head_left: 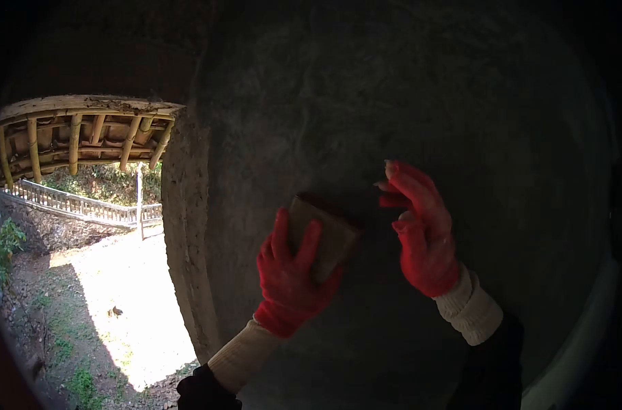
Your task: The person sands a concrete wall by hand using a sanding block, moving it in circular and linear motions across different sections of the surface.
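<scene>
My left hand [294, 277], in a red-coated glove with a cream knit cuff, grips a rectangular brownish-grey block [330, 239]. Its fingers spread over the near face, and the block sits tilted close against the dark grey wall [311, 137]. What the block is made of, I cannot tell. To the right, my right hand [423, 229] wears a matching glove and is raised before the wall. Its fingers are loosely bent and apart, holding nothing; pale fingertips show past the red.
At the left, an opening with a rough plastered edge [188, 225] looks onto a sunlit yard [126, 307]. Beyond it stand a low fence [78, 205] and a thin post [139, 201]. A bamboo-framed tiled eave [75, 140] hangs above. The wall surface is in deep shade.
</scene>
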### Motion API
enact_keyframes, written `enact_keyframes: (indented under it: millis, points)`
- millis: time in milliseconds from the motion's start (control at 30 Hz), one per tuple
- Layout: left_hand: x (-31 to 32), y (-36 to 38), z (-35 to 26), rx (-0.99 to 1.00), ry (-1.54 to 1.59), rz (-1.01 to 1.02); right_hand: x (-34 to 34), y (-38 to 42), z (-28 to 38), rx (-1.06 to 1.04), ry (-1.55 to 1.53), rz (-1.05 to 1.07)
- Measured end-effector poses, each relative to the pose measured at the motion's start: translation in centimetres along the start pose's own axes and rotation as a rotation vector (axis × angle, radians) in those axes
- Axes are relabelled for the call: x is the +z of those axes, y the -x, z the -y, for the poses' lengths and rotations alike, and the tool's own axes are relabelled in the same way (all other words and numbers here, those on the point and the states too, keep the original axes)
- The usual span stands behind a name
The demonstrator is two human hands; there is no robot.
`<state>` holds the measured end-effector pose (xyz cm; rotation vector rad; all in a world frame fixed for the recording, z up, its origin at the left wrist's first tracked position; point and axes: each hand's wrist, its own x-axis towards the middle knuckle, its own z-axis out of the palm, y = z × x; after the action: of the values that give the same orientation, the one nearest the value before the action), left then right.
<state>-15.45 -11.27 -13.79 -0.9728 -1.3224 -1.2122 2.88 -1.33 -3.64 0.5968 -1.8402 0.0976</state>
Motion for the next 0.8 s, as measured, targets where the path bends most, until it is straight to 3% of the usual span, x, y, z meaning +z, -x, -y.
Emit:
enact_keyframes:
  millis: [67,100,233,300,333,400,433,500,533,600,667,733,800]
  points:
    - [-0.1,0.0,-2.5,0.215,0.077,0.129,-0.3,2.8,1.2,0.083,-0.003,0.024]
    - [0.2,-0.7,-2.5,0.227,0.091,0.132,-0.9,4.9,1.8,0.077,0.053,0.05]
    - [1.4,-6.8,-0.8,-0.064,0.056,-0.077,-4.4,13.6,5.9,0.137,0.254,0.097]
    - [1.7,-8.4,-3.0,-0.113,0.076,-0.057,-5.2,17.3,8.5,0.369,0.305,0.02]
    - [1.8,-8.6,-4.1,-0.182,0.087,-0.05,-5.3,18.8,9.4,0.384,0.314,0.009]
    - [2.1,-5.4,-7.3,0.031,0.081,-0.028,-5.3,21.6,11.1,0.194,0.701,0.103]
    - [1.5,-2.5,-9.8,0.106,0.136,0.058,-4.7,22.5,12.3,0.214,0.698,0.095]
    - [-0.3,3.7,-15.0,0.229,0.257,0.27,-2.6,23.1,14.6,0.489,0.675,-0.142]
    - [-1.0,6.5,-17.2,0.27,0.328,0.398,-2.0,23.7,15.4,0.518,0.67,-0.139]
    - [-0.7,11.3,-20.6,0.241,0.37,0.439,-1.4,24.9,15.6,0.564,0.938,-0.113]
    - [0.0,12.7,-22.4,0.224,0.412,0.458,-2.3,25.3,15.6,0.569,1.017,-0.116]
    - [0.0,13.3,-23.8,0.311,0.306,0.284,-3.3,26.0,15.3,0.573,1.102,-0.112]
    - [-0.4,13.0,-25.0,0.302,0.312,0.296,-4.0,26.6,14.3,0.582,1.397,0.103]
